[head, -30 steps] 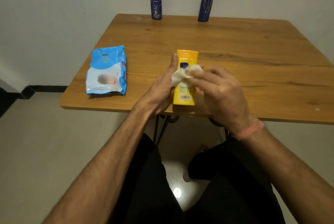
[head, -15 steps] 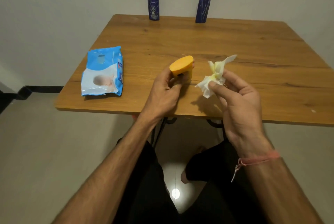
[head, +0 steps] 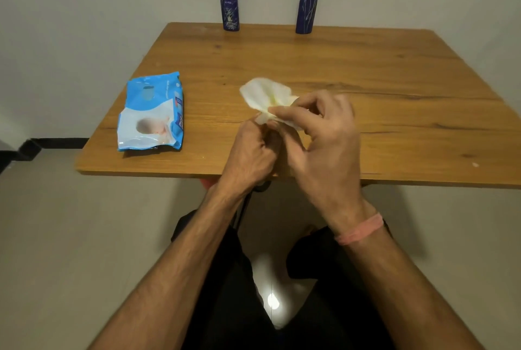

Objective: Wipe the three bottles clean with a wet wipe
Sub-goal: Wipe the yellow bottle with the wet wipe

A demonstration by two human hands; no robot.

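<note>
Two dark blue bottles stand upright at the table's far edge by the wall, one on the left (head: 229,2) and one on the right (head: 306,5). Near the front edge, my left hand (head: 251,152) is closed in a fist around the yellow bottle. The bottle is hidden by both hands and the wipe. Only a faint yellow tint shows through the white wet wipe (head: 265,93), which drapes over the bottle's upper end. My right hand (head: 324,146) pinches the wipe with thumb and fingers, right beside my left hand.
A blue and white pack of wet wipes (head: 152,112) lies flat near the front left corner of the wooden table (head: 366,67). A pale wall runs behind the table. My legs in dark trousers are below the front edge.
The wipe was held apart from the yellow bottle half a second ago. My right hand has brought it back over the bottle's end, and the bottle is now covered.
</note>
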